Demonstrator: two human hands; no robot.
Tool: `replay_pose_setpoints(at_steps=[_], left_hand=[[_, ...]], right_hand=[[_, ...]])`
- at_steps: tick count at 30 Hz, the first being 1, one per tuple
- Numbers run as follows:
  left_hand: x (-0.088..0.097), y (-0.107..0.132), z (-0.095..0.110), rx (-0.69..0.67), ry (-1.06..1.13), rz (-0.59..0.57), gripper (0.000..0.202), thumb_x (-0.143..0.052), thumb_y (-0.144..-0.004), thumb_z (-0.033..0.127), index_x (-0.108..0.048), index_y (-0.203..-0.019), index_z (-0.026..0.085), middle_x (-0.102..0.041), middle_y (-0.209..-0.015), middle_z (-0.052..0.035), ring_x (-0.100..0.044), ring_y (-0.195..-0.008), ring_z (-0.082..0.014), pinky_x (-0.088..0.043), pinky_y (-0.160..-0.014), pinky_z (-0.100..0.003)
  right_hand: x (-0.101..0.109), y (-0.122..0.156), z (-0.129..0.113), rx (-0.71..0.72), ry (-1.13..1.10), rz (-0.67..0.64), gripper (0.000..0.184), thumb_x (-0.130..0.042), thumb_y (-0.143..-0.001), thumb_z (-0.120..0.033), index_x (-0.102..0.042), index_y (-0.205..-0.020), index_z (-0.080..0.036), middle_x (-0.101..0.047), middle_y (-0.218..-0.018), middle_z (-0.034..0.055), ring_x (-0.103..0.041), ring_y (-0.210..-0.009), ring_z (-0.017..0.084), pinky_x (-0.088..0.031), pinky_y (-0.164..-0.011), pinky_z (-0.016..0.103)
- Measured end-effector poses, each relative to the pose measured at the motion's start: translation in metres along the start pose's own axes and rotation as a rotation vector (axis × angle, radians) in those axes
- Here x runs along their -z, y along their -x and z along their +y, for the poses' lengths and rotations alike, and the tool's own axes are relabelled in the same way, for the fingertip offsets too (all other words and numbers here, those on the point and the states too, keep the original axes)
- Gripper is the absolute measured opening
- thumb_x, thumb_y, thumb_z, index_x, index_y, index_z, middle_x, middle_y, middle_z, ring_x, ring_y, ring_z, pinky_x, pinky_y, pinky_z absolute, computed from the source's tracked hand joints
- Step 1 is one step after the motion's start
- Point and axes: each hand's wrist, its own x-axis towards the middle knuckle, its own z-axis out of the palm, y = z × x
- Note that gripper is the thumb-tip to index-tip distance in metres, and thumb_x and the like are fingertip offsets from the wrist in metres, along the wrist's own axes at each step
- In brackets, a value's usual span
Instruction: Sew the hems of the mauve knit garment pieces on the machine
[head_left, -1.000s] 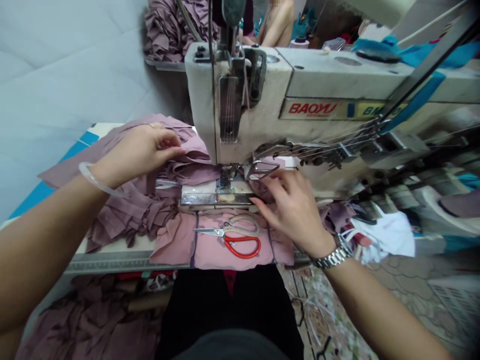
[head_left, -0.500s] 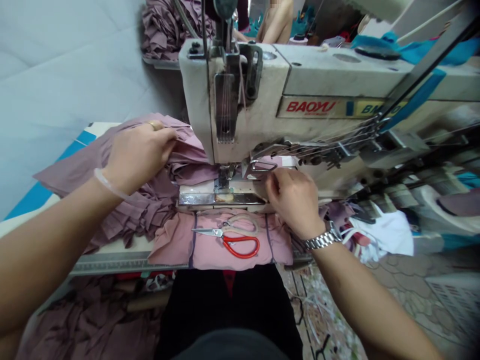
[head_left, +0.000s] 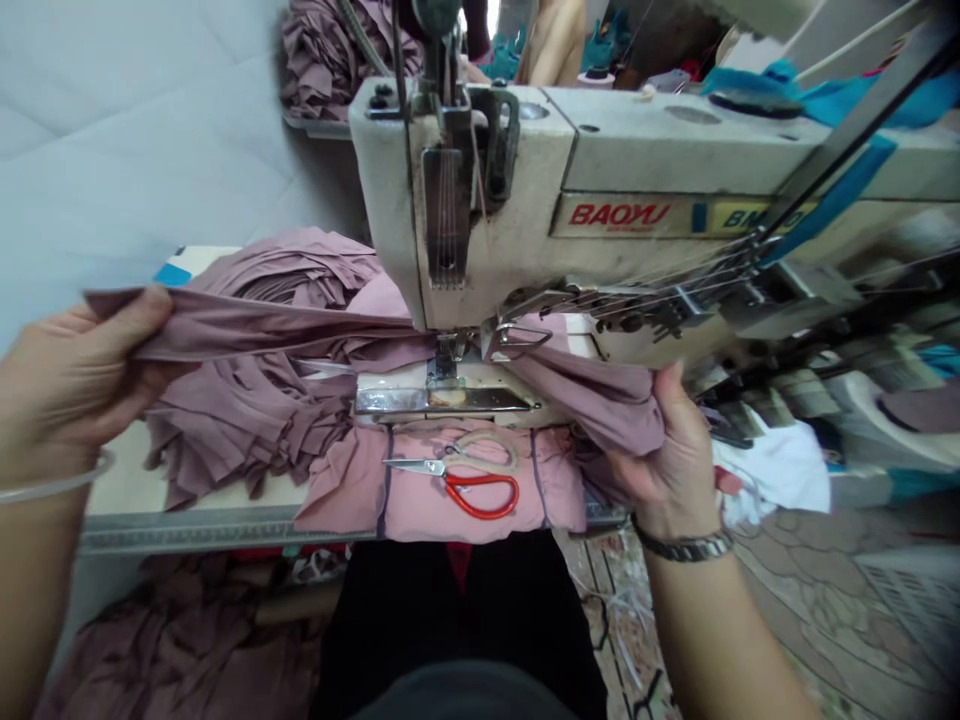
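My left hand [head_left: 75, 385] grips one end of a long mauve fabric strip [head_left: 262, 330], which runs taut to the sewing machine's presser foot [head_left: 448, 358]. My right hand [head_left: 671, 470] holds a bunched fold of mauve fabric [head_left: 592, 395] on the right of the foot. The white BAOYU industrial sewing machine [head_left: 480, 190] arches over both. A loose pile of mauve fabric pieces [head_left: 247, 425] lies left of the steel needle plate [head_left: 442, 400]. Red-handled scissors [head_left: 469, 480] rest on a pink cloth [head_left: 352, 495] in front of the plate, out of reach of neither hand's fingers' contact.
A cream table with a metal front edge [head_left: 187, 530] carries the work. More mauve fabric lies on a shelf behind [head_left: 322, 60] and below the table [head_left: 180, 660]. A co-worker's bare arm [head_left: 555, 40] shows beyond the machine. White cloth [head_left: 772, 470] lies right.
Both hands have moved apart and lifted. My left hand has gone far left, drawing the strip taut, and my right hand has moved down and right, now gathering fabric.
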Motion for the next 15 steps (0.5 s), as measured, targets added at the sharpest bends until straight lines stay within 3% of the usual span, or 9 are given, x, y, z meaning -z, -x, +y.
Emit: replay_pose_setpoints(at_steps=[2, 3, 4, 6, 7, 10, 13, 15], left_hand=[[-0.025, 0.013, 0.012, -0.083, 0.154, -0.031, 0.059, -0.063, -0.086, 0.053, -0.057, -0.118, 0.005, -0.067, -0.098, -0.0029, -0.059, -0.082, -0.0087, -0.055, -0.083, -0.036], [-0.04, 0.023, 0.018, -0.168, 0.145, -0.102, 0.057, -0.057, -0.09, 0.053, -0.056, -0.12, 0.004, -0.067, -0.101, -0.0056, -0.06, -0.084, -0.0111, -0.056, -0.082, -0.036], [-0.056, 0.035, 0.023, -0.291, 0.042, -0.251, 0.056, -0.051, -0.094, 0.052, -0.055, -0.122, 0.005, -0.066, -0.105, -0.0082, -0.061, -0.087, -0.0142, -0.057, -0.081, -0.035], [-0.086, 0.058, 0.027, -0.444, -0.081, -0.486, 0.046, -0.063, -0.087, 0.045, -0.062, -0.115, 0.009, -0.068, -0.104, -0.0102, -0.063, -0.092, -0.0203, -0.057, -0.081, -0.034], [-0.098, 0.068, 0.026, -0.626, -0.225, -0.569, 0.041, -0.062, -0.089, 0.04, -0.062, -0.117, 0.011, -0.066, -0.109, -0.0123, -0.063, -0.098, -0.0229, -0.056, -0.084, -0.036], [-0.119, 0.084, 0.015, -1.039, -0.597, -0.489, 0.034, -0.055, -0.092, 0.021, -0.059, -0.125, 0.015, -0.064, -0.112, -0.014, -0.061, -0.098, -0.0244, -0.052, -0.082, -0.039], [-0.12, 0.088, 0.009, -1.172, -0.75, -0.364, 0.034, -0.05, -0.093, 0.012, -0.059, -0.126, 0.016, -0.063, -0.106, -0.0121, -0.06, -0.091, -0.0229, -0.049, -0.074, -0.036], [-0.117, 0.091, 0.012, -1.204, -0.781, -0.349, 0.031, -0.05, -0.093, 0.011, -0.061, -0.121, 0.012, -0.063, -0.112, -0.0132, -0.058, -0.096, -0.0241, -0.048, -0.078, -0.037]], right_hand=[[-0.024, 0.007, 0.008, 0.156, 0.15, -0.082, 0.026, -0.057, -0.092, -0.045, -0.069, -0.091, -0.022, -0.072, -0.089, 0.0013, -0.066, -0.075, 0.015, -0.056, -0.073, 0.032], [-0.036, 0.011, 0.011, 0.268, 0.301, -0.196, 0.022, -0.057, -0.093, -0.041, -0.069, -0.092, -0.022, -0.072, -0.087, 0.0012, -0.066, -0.073, 0.015, -0.055, -0.072, 0.031], [-0.047, 0.014, 0.013, 0.397, 0.488, -0.361, 0.02, -0.058, -0.093, -0.037, -0.069, -0.095, -0.021, -0.072, -0.089, 0.0028, -0.066, -0.077, 0.016, -0.055, -0.074, 0.032], [-0.062, 0.016, 0.015, 0.691, 0.902, -0.713, 0.025, -0.059, -0.093, -0.033, -0.067, -0.108, -0.015, -0.07, -0.104, 0.0109, -0.064, -0.095, 0.023, -0.053, -0.084, 0.039], [-0.065, 0.014, 0.015, 0.838, 1.096, -0.841, 0.03, -0.059, -0.092, -0.029, -0.064, -0.115, -0.01, -0.067, -0.113, 0.0157, -0.061, -0.105, 0.027, -0.051, -0.089, 0.042], [-0.061, 0.001, 0.011, 1.173, 1.508, -0.962, 0.04, -0.052, -0.093, -0.013, -0.051, -0.131, 0.001, -0.059, -0.124, 0.0219, -0.055, -0.109, 0.03, -0.049, -0.088, 0.043], [-0.047, -0.011, 0.006, 1.302, 1.632, -0.983, 0.042, -0.043, -0.094, -0.007, -0.046, -0.135, 0.0, -0.063, -0.115, 0.0179, -0.056, -0.091, 0.024, -0.048, -0.075, 0.038], [-0.04, -0.013, 0.005, 1.351, 1.606, -0.981, 0.038, -0.041, -0.095, -0.007, -0.05, -0.13, 0.002, -0.063, -0.114, 0.0185, -0.055, -0.094, 0.025, -0.048, -0.076, 0.038]])
